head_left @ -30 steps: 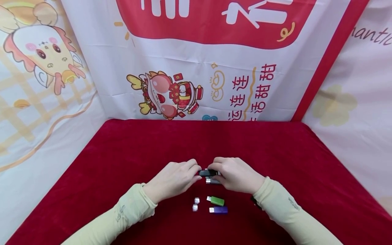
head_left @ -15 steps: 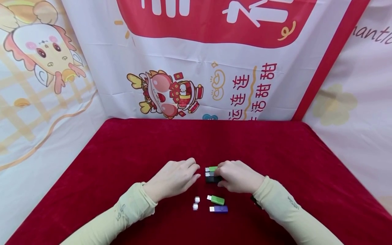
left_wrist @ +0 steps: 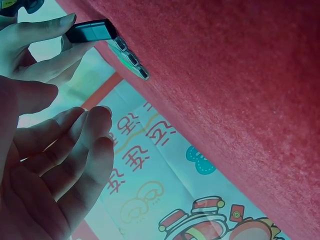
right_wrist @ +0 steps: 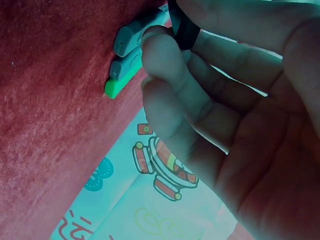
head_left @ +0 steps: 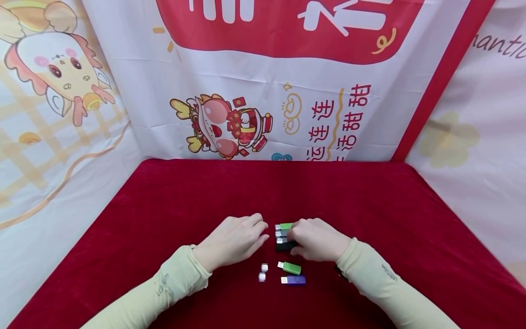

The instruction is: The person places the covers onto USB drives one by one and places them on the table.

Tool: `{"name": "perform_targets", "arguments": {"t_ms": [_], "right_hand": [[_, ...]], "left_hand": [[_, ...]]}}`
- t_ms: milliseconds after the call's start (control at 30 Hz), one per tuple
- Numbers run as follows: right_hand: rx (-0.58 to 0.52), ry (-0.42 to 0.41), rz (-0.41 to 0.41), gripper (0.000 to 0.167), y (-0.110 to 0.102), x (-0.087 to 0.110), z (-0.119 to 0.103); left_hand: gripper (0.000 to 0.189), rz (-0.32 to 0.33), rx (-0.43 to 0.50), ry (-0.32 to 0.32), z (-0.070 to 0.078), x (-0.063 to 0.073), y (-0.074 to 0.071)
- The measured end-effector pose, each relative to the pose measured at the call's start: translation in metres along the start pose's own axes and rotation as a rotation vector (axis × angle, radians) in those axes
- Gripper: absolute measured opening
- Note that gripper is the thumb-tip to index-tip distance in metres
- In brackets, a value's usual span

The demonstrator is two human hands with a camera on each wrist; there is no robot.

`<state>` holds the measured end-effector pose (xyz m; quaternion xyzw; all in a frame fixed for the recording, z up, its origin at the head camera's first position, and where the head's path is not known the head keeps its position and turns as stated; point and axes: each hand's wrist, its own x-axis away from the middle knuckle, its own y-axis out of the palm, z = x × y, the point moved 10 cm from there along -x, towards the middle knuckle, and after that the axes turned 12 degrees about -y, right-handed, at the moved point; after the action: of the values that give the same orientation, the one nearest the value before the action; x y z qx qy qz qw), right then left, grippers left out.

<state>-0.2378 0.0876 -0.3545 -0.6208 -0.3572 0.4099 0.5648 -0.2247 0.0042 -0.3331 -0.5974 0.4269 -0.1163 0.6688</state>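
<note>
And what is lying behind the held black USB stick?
Behind the black USB stick, a green USB stick and two gray USB sticks lie side by side. In the head view, the right grip covers their right ends, so those cannot be seen there.

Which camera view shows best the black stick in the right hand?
Left wrist: the black stick juts clearly from the right hand. The head view shows it partly covered; the right wrist view, only a piece near the top.
</note>
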Motion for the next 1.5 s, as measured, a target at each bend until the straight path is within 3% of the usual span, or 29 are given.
{"name": "perform_targets", "arguments": {"t_ms": [867,1233,1500], "right_hand": [[0.016,0.030,-0.025,0.019,0.006,0.002,0.003],[-0.013,0.035,-0.001,0.018,-0.001,0.002,0.003],[-0.099,0.057,-0.023,0.019,-0.004,0.002,0.003]], "left_hand": [[0.012,-0.056,-0.014,-0.007,0.002,0.001,0.007],[0.013,-0.076,-0.016,0.001,0.003,0.002,0.009],[0.011,-0.111,0.006,-0.016,-0.001,0.002,0.010]]}}
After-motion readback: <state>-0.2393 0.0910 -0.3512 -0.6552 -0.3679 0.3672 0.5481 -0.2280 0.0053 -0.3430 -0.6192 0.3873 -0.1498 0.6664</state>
